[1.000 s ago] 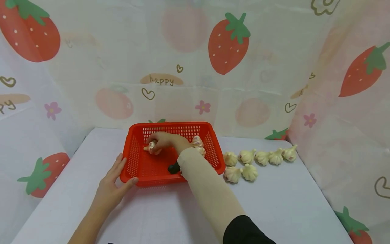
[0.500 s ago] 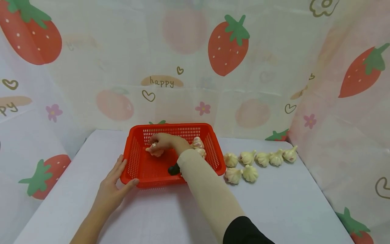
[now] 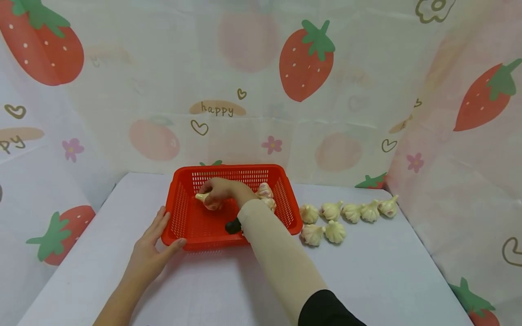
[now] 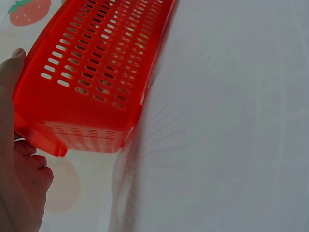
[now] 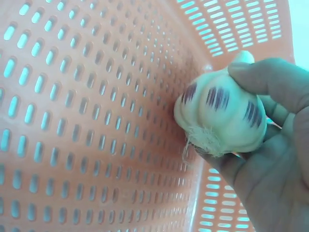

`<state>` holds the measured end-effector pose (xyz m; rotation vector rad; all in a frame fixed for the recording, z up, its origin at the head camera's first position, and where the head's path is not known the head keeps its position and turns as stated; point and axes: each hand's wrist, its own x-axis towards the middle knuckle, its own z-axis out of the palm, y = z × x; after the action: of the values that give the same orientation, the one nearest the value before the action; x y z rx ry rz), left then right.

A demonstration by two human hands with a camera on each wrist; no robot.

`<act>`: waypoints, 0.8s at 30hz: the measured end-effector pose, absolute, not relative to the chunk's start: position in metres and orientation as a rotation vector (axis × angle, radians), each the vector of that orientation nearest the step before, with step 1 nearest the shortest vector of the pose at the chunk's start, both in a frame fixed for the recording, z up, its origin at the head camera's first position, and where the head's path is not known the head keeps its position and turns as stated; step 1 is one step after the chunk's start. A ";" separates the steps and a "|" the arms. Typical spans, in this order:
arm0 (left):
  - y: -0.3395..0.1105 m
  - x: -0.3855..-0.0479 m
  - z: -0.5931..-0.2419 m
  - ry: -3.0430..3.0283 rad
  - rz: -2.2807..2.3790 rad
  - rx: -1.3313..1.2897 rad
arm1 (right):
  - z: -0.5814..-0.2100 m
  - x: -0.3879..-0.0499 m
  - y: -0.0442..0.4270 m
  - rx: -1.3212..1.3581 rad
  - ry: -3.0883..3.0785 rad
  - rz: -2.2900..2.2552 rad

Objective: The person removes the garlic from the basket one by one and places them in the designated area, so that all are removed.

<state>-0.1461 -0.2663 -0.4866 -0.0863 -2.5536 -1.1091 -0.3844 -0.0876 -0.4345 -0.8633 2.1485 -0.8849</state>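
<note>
right hand pinches a garlic inside the basket — left hand, thumb spread from fingers, grips its corner.

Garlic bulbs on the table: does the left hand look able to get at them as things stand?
Probably not directly: the left hand holds the basket at its left end, and the basket and right sleeve lie between that hand and the garlic bulbs.
</note>
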 end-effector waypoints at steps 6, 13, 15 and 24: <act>-0.267 -0.146 -0.486 -2.552 -1.103 -0.088 | -0.435 -0.386 -0.087 -0.914 2.169 -0.918; -0.266 -0.145 -0.486 -2.540 -1.126 -0.094 | -0.434 -0.387 -0.088 -0.975 2.270 -0.914; -0.265 -0.145 -0.486 -2.544 -1.121 -0.093 | -0.433 -0.388 -0.088 -0.989 2.287 -0.926; -0.265 -0.145 -0.487 -2.554 -1.105 -0.088 | -0.412 -0.384 -0.081 -1.050 2.303 -0.930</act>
<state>-0.1448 -0.2650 -0.4868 -0.0877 -2.5538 -1.1051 -0.3844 -0.0813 -0.4124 -1.0498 2.3033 -0.9302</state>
